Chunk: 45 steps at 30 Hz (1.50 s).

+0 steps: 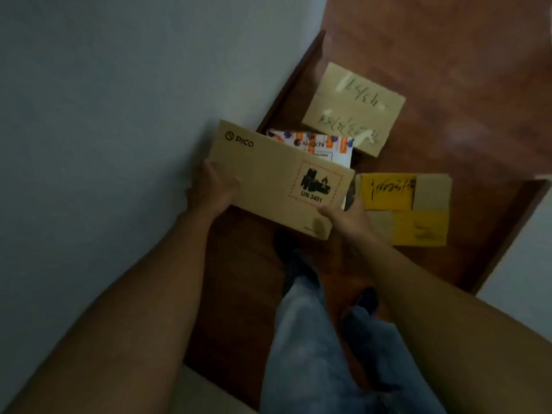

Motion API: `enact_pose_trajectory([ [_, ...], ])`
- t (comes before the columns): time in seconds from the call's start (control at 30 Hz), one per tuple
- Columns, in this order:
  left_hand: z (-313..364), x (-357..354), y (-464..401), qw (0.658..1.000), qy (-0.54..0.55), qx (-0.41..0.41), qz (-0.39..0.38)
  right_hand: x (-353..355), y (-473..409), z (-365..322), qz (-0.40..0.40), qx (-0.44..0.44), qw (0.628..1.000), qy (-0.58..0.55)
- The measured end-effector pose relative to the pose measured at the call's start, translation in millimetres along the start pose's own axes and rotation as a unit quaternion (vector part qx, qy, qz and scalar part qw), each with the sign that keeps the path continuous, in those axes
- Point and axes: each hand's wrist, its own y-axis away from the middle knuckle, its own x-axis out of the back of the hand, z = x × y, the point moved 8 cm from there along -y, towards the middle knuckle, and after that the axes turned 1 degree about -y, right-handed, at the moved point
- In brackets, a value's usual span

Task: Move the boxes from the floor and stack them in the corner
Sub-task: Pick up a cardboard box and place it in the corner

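I hold a flat brown cardboard box marked PICO and UN 3481 (274, 174) above the floor, close to the grey wall. My left hand (213, 189) grips its left edge and my right hand (343, 213) grips its lower right corner. Behind it, partly hidden, a white box with orange and blue print (322, 146) lies on the floor. A brown box with scrawled writing (354, 107) lies farther back by the wall. To the right rests a box with yellow tape patches (409, 207).
The floor (448, 55) is reddish brown with a dark skirting board (292, 82) along the grey wall (119, 115) on the left. Another pale wall (519, 258) juts in at the right. My legs in blue jeans (322, 339) and dark shoes stand below the box.
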Motion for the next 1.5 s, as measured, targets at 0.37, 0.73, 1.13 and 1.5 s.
enact_pose_trajectory([
  [0.37, -3, -13, -7, 0.995, 0.069, 0.047, -0.058, 4, -16, 2, -0.037, 0.003, 0.985, -0.167],
  [0.73, 101, -79, 97, 0.980, 0.088, -0.103, -0.144, 119, 111, 115, 0.150, -0.041, 0.959, -0.237],
  [1.13, 151, -223, 284, 0.911, -0.012, -0.222, -0.346, 191, 297, 331, 0.452, -0.157, 0.781, -0.401],
  [1.5, 129, -343, 368, 0.727, -0.290, -0.330, -0.528, 79, 373, 455, 0.500, -0.297, 0.648, -0.491],
])
